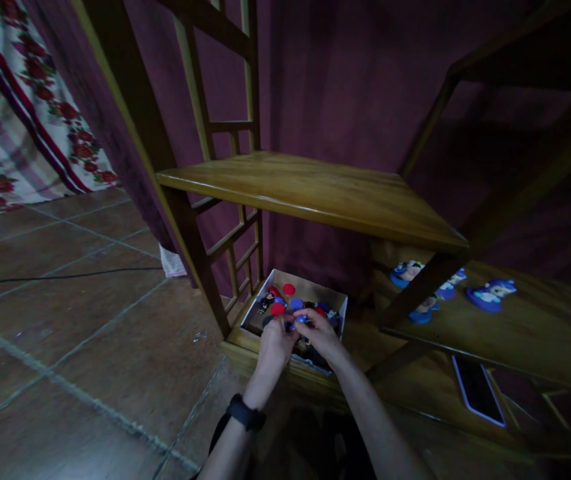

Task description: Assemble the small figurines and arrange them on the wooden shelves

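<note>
Under 1 wooden shelf [295, 181], 2 hands [276, 343] [319, 333] hold 1 blue piece [300, 320].

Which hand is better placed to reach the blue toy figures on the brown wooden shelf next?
Probably the right hand: above the white cardboard box, it is nearer the blue toy figures than the left hand.

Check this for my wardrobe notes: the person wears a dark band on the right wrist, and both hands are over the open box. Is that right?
Not quite: the head view shows the dark band on the left wrist. The left hand and right hand are indeed over the open box.
</note>
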The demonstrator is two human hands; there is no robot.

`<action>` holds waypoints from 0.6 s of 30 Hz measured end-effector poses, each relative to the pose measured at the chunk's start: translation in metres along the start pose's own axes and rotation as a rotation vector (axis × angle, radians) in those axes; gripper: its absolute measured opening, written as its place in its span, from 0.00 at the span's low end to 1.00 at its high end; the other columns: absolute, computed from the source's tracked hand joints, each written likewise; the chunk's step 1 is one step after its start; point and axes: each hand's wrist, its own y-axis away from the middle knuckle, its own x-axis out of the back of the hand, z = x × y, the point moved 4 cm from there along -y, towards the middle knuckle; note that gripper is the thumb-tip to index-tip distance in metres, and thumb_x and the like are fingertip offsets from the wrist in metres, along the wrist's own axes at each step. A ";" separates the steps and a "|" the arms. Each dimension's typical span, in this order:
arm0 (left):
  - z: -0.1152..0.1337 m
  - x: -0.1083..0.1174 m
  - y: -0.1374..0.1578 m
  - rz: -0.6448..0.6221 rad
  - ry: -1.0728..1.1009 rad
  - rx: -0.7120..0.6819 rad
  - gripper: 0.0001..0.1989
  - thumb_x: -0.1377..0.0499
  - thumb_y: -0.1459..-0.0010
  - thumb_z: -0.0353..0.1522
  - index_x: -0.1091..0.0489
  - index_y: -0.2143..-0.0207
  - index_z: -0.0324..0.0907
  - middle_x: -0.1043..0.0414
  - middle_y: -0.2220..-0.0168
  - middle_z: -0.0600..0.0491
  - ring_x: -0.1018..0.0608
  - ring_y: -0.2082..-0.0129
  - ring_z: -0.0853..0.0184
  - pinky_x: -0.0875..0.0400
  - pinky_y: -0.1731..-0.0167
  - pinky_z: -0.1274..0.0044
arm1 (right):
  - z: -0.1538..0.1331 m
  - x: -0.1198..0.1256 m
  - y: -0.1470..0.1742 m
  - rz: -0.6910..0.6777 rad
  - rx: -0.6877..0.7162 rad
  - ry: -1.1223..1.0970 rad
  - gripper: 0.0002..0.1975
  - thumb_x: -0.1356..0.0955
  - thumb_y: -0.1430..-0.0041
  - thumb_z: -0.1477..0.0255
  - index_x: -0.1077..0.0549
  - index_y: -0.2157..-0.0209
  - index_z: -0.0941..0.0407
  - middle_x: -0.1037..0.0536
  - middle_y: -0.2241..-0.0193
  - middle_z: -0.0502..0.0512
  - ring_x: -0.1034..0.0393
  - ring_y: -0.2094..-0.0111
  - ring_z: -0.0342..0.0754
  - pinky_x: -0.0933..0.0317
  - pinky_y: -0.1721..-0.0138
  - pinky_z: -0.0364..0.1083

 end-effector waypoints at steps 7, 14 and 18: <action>-0.008 -0.003 -0.003 -0.083 0.639 0.300 0.16 0.36 0.66 0.19 0.27 0.70 0.35 0.28 0.77 0.52 0.27 0.77 0.68 0.32 0.72 0.74 | 0.005 0.021 -0.006 0.160 -0.080 -0.237 0.19 0.31 0.56 0.59 0.29 0.64 0.56 0.29 0.78 0.47 0.35 0.80 0.41 0.35 0.78 0.42; 0.000 -0.001 -0.001 -0.037 0.704 0.279 0.19 0.39 0.67 0.15 0.29 0.69 0.37 0.31 0.81 0.56 0.29 0.80 0.70 0.34 0.76 0.78 | -0.002 0.014 -0.007 0.094 0.019 -0.124 0.18 0.32 0.55 0.64 0.31 0.61 0.53 0.26 0.67 0.50 0.33 0.76 0.41 0.35 0.74 0.42; -0.001 -0.007 -0.001 -0.055 0.737 0.256 0.20 0.41 0.67 0.14 0.29 0.69 0.36 0.29 0.80 0.55 0.28 0.79 0.69 0.34 0.75 0.78 | 0.001 0.010 -0.008 0.061 0.048 -0.075 0.18 0.32 0.55 0.66 0.32 0.60 0.53 0.27 0.64 0.51 0.31 0.67 0.45 0.34 0.70 0.42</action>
